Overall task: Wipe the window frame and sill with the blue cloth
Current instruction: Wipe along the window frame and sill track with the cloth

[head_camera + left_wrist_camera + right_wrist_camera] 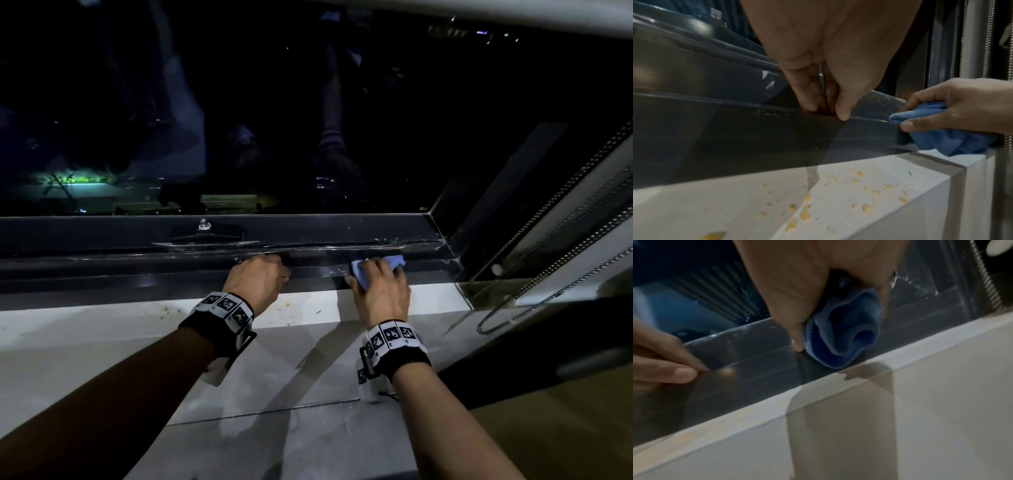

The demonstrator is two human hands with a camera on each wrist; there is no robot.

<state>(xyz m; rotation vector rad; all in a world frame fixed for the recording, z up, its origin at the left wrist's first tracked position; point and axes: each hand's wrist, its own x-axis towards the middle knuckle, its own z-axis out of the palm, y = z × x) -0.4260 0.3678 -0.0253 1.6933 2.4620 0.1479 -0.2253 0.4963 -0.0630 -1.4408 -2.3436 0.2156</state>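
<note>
Gripping a bunched blue cloth (376,269), the right hand (382,294) has its fingers and thumb curled round the fabric and presses it against the dark window frame (137,270) at the frame's lower rail, near the frame's right-hand corner. In the right wrist view the cloth (844,335) bulges out below the palm, its lowest fold touching the rail just above the edge of the white sill (900,353); the thumb (797,344) lies beside it on the rail. The left wrist view shows the same cloth (945,141) draped over the rail's front face down to the sill (849,194). The left hand (257,279) is on the same rail, to the left of the cloth and apart from it; its fingers (807,95) are bent over the rail's upper edge and dip into the channel behind it, thumb on the front edge, so it grips the frame and holds no separate object. Yellowish crumbs (805,212) lie scattered on the sill in front of the frame, mostly below the left hand; in the head view they show as faint specks (284,313). A small metal stud (204,224) sits on the frame's upper ledge, behind and left of the left hand. A beaded cord (555,192) hangs beside the frame's right upright. Both wrists carry black bands with printed markers (224,306).
</note>
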